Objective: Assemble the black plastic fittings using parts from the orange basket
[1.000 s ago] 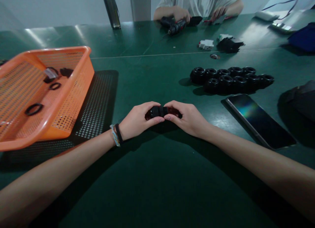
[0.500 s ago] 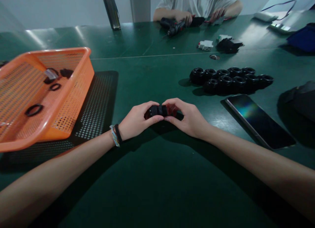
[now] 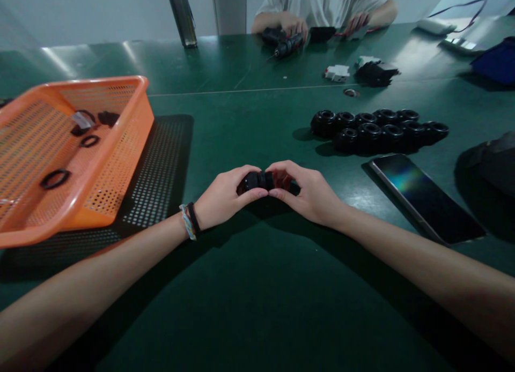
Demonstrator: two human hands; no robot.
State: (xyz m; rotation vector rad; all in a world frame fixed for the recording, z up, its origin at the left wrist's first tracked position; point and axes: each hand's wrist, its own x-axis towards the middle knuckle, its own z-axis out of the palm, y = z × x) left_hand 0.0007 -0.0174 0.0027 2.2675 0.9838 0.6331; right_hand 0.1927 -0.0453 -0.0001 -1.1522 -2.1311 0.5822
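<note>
Between my two hands, just above the green table, lies a black ribbed cylindrical fitting (image 3: 261, 180) on its side. My left hand (image 3: 229, 192) is closed round its left end, thumb in front and fingers behind. Thumb and fingers of my right hand (image 3: 303, 192) close on the right end of the same fitting. The fingertips of both hands almost meet at its middle. Shadow and fingers hide most of its underside and ends. To the right, beyond my right hand, several similar black round fittings (image 3: 369, 131) stand in two rows.
An orange perforated basket (image 3: 116, 192) with a few black rings (image 3: 55, 179) stands at left. A phone (image 3: 428, 198) lies at right beside a dark object (image 3: 493, 160). Across the table (image 3: 257, 286), a co-worker's hand (image 3: 295, 26) rests by a power drill (image 3: 287, 46); a bottle (image 3: 183, 18) stands left.
My hands and the black fitting stay practically in place. Across the table, the co-worker's hand by the drill has shifted slightly left.
</note>
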